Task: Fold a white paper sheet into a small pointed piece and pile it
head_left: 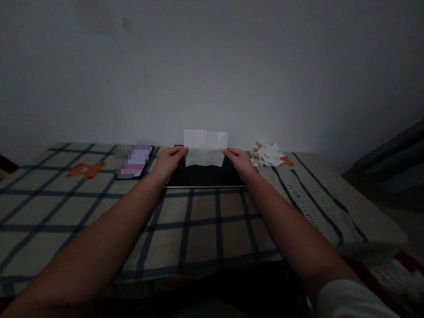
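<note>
Both hands (205, 162) pinch a creased paper (206, 148) above a checked tablecloth (198, 225) by a bare grey wall (212, 66).

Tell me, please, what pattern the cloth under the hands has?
The cloth is beige with a dark blue grid check and orange bear prints, seen in the head view.

A dim home room: a checked bear-print cloth (205, 221) covers the table by a bare wall (212, 66).

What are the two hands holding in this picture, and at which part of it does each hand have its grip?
A creased white sheet of paper, held upright: the left hand pinches its left edge, the right hand its right edge.
</note>
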A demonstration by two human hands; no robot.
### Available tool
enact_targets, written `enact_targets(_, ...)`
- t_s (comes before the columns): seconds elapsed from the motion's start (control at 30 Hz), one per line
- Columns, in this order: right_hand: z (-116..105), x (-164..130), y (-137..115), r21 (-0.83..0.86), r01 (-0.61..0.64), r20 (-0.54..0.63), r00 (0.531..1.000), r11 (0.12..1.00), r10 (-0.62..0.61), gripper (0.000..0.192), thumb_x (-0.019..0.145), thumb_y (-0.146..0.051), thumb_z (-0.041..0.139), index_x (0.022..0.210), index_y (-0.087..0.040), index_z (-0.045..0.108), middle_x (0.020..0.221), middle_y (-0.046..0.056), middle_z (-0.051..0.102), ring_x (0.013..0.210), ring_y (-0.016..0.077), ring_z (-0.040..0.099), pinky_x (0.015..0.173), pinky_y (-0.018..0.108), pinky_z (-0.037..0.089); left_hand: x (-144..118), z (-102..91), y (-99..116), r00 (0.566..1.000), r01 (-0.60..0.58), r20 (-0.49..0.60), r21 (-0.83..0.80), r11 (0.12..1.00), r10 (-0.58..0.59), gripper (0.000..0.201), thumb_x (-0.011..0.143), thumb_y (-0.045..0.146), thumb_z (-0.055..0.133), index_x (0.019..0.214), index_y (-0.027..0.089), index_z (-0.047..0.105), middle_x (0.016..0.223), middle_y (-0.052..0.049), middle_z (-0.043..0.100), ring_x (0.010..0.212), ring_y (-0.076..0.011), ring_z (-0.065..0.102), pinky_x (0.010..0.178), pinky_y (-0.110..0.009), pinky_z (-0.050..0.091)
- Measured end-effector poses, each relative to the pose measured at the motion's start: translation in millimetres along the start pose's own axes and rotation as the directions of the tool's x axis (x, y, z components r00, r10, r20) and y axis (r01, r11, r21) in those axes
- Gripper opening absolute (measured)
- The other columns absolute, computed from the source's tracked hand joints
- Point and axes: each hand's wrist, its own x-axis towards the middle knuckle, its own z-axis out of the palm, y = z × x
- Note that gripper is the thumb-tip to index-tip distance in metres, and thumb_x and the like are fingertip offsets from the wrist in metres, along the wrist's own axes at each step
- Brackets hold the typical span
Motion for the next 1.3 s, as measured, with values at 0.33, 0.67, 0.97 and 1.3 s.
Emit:
enact_targets(0.33, 0.3, -2.9, -3.6, 0.099, -0.039, 0.064, 0.997, 0.994, 0.033, 0.033, 0.07, -0.051, 0.08, 0.078, -0.02, 0.073, 0.082, 0.004, 0.076, 0.084, 0.017, 0.07, 0.069, 0.025, 0.048, -5.1, 2.9, 1.1, 0.996, 0.036, 0.075, 0.011, 0.999, -0.037, 0.027, 0.071, 0.046, 0.079, 0.076, 0.02, 0.074, 0.075, -0.006, 0.073, 0.067, -0.0188, 0.062, 0.06, -0.028, 0.041)
enact_targets(0.67, 11.9, -3.4, -2.7, 0.262, -0.185, 0.054, 0.983, 0.947, 0.176, 0.028, 0.07, -0.036, 0.084, 0.07, -0.02, 0.061, 0.074, 0.002, 0.07, 0.078, 0.014, 0.069, 0.078, 0.028, 0.056, -7.2, 8.6, -4.7, 0.998, -0.013, -0.062, 0.126, 0.992, 0.021, 0.028, 0.07, 0.048, 0.079, 0.066, 0.02, 0.071, 0.068, -0.004, 0.07, 0.068, -0.02, 0.063, 0.069, -0.033, 0.046)
enact_targets(0.97, 2.6, 0.3, -4.6, 0.293, -0.136, 0.031, 0.991, 0.946, 0.132, 0.031, 0.071, -0.022, 0.072, 0.091, -0.027, 0.048, 0.076, -0.006, 0.063, 0.069, 0.0119, 0.063, 0.069, 0.026, 0.053, -8.8, 7.5, 5.7, 0.99, 0.133, 0.08, -0.201, 0.97, -0.119, 0.028, 0.07, 0.043, 0.075, 0.076, 0.017, 0.066, 0.077, -0.004, 0.07, 0.071, -0.0182, 0.066, 0.07, -0.033, 0.054)
enact_targets(1.3, 7.0, -17.2, -11.2, 0.117, -0.11, 0.431, 0.901, 0.987, 0.05, 0.056, 0.066, -0.02, 0.074, 0.12, -0.022, 0.06, 0.076, -0.005, 0.064, 0.07, 0.0141, 0.061, 0.065, 0.025, 0.048, -14.9, 8.7, 7.5, 0.833, 0.381, 0.445, -0.031, 0.924, -0.329, 0.053, 0.065, 0.062, 0.081, 0.092, 0.016, 0.077, 0.089, -0.011, 0.077, 0.071, -0.0214, 0.067, 0.058, -0.029, 0.048)
